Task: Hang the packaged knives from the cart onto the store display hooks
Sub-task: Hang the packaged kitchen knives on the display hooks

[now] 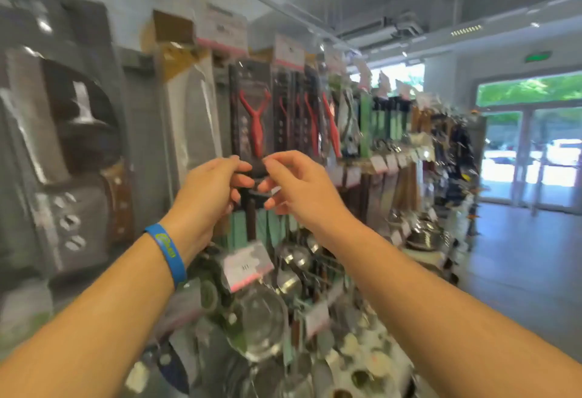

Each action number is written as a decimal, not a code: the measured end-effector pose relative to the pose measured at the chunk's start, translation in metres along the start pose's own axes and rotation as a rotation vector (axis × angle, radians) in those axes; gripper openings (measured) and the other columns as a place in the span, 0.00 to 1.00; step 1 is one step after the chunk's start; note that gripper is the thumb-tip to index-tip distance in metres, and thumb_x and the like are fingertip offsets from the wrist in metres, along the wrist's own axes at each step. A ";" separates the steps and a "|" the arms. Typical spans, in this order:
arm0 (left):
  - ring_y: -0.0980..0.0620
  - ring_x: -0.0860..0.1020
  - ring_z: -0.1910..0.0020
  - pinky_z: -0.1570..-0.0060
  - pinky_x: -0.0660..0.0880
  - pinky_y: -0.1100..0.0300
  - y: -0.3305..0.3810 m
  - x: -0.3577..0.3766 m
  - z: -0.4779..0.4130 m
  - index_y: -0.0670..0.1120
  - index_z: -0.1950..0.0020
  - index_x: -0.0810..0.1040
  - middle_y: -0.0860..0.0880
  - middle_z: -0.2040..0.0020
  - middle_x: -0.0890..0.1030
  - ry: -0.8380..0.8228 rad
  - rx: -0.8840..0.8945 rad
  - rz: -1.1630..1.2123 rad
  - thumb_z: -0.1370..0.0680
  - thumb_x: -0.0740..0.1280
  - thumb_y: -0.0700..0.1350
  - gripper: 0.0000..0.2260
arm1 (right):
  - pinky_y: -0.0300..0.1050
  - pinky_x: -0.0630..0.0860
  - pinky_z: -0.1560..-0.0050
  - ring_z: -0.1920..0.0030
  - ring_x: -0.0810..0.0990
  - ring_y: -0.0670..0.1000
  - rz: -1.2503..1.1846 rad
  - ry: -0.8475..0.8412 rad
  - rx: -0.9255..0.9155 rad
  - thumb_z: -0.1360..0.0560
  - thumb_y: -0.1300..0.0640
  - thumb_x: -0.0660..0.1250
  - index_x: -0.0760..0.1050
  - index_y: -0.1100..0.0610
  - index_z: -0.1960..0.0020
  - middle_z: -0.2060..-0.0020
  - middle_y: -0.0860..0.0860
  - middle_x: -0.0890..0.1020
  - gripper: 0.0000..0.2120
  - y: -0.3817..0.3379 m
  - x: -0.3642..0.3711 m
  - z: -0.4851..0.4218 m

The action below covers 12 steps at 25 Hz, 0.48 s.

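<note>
A dark package (252, 107) holding a red Y-shaped tool hangs on the display wall at head height. My left hand (214, 189), with a blue wristband, pinches the package's lower left edge. From the right, my right hand (296, 183) pinches the lower right edge, fingers curled. Large packaged cleavers (63, 151) hang blurred on the hooks at the left. A clear packaged knife (192, 104) hangs just left of the dark package. No cart is in view.
More red-handled packages (315, 114) and green ones (371, 123) hang along the rack to the right. A pink-edged price tag (248, 265) sticks out below my hands, above ladles and glass lids (267, 319). The aisle floor (519, 255) runs right toward glass doors.
</note>
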<state>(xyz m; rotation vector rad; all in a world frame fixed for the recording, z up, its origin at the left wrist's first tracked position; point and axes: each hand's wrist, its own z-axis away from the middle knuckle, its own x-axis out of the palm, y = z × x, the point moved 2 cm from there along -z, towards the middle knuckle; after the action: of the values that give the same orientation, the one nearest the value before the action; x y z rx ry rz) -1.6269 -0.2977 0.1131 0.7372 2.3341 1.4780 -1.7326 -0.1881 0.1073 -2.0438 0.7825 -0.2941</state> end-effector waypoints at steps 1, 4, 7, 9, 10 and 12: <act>0.58 0.71 0.75 0.76 0.65 0.66 -0.019 0.010 0.020 0.49 0.56 0.82 0.52 0.66 0.83 -0.049 -0.013 0.011 0.20 0.62 0.51 0.12 | 0.37 0.73 0.73 0.72 0.79 0.49 0.003 0.037 0.022 0.17 0.52 0.66 0.77 0.53 0.45 0.66 0.49 0.84 0.06 0.010 -0.015 0.028; 0.58 0.73 0.73 0.76 0.66 0.67 -0.084 0.050 0.093 0.50 0.58 0.83 0.50 0.64 0.84 -0.226 -0.129 0.053 0.23 0.64 0.51 0.11 | 0.38 0.73 0.72 0.71 0.79 0.50 0.038 0.138 0.163 0.17 0.52 0.66 0.78 0.53 0.45 0.65 0.50 0.84 0.05 0.048 -0.064 0.129; 0.57 0.74 0.72 0.75 0.64 0.66 -0.147 0.094 0.174 0.46 0.54 0.82 0.50 0.64 0.83 -0.399 -0.302 0.036 0.19 0.63 0.45 0.09 | 0.38 0.74 0.70 0.70 0.80 0.50 0.112 0.288 0.378 0.18 0.52 0.66 0.79 0.51 0.48 0.65 0.50 0.84 0.04 0.085 -0.113 0.249; 0.58 0.74 0.72 0.73 0.64 0.64 -0.179 0.127 0.226 0.45 0.53 0.81 0.50 0.64 0.83 -0.535 -0.410 0.009 0.19 0.62 0.44 0.09 | 0.38 0.74 0.70 0.71 0.79 0.48 0.117 0.447 0.529 0.18 0.54 0.65 0.78 0.51 0.49 0.65 0.49 0.84 0.04 0.104 -0.146 0.331; 0.58 0.74 0.73 0.74 0.64 0.65 -0.191 0.150 0.255 0.45 0.53 0.81 0.50 0.64 0.83 -0.612 -0.460 -0.004 0.18 0.62 0.44 0.09 | 0.37 0.74 0.71 0.71 0.79 0.47 0.120 0.545 0.601 0.17 0.54 0.64 0.78 0.52 0.49 0.65 0.48 0.84 0.05 0.109 -0.164 0.377; 0.60 0.74 0.75 0.76 0.63 0.66 -0.207 0.195 0.310 0.45 0.53 0.79 0.48 0.63 0.82 -0.756 -0.531 -0.018 0.18 0.61 0.42 0.09 | 0.35 0.73 0.72 0.72 0.79 0.46 0.111 0.704 0.714 0.17 0.55 0.63 0.77 0.55 0.47 0.66 0.47 0.84 0.05 0.114 -0.195 0.464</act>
<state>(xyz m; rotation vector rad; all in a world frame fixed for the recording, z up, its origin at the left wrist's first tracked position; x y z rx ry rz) -1.6931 -0.0270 -0.2016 0.9036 1.3197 1.3864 -1.7065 0.2003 -0.2319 -1.2002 1.0112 -1.0935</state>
